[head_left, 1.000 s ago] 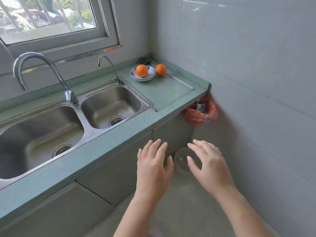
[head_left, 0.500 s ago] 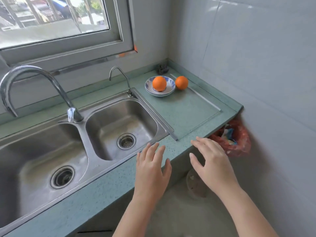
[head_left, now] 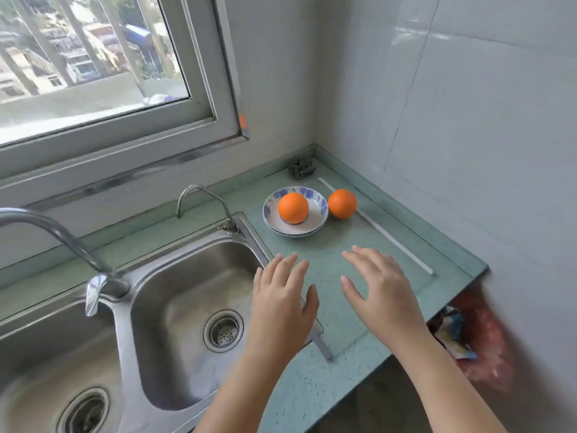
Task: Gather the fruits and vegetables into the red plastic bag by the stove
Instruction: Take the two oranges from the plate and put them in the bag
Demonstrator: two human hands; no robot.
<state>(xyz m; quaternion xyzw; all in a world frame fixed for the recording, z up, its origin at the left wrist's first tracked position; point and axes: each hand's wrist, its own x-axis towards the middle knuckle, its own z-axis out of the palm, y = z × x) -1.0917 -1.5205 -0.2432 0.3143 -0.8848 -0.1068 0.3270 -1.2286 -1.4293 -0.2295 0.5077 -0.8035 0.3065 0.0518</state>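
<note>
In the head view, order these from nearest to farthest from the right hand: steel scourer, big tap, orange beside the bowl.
1. Orange beside the bowl: on the counter, ahead of the right hand.
2. Steel scourer: back corner by the wall.
3. Big tap: far left.

Green speckled counter [head_left: 312, 385] w/ double steel sink [head_left: 187, 276] set in its left part. Nr back right corner: blue-rimmed bowl [head_left: 319, 215], loose orange [head_left: 342, 203] just beside it, scourer [head_left: 301, 168] right in the corner. White strip [head_left: 390, 235] runs along right edge.
</note>
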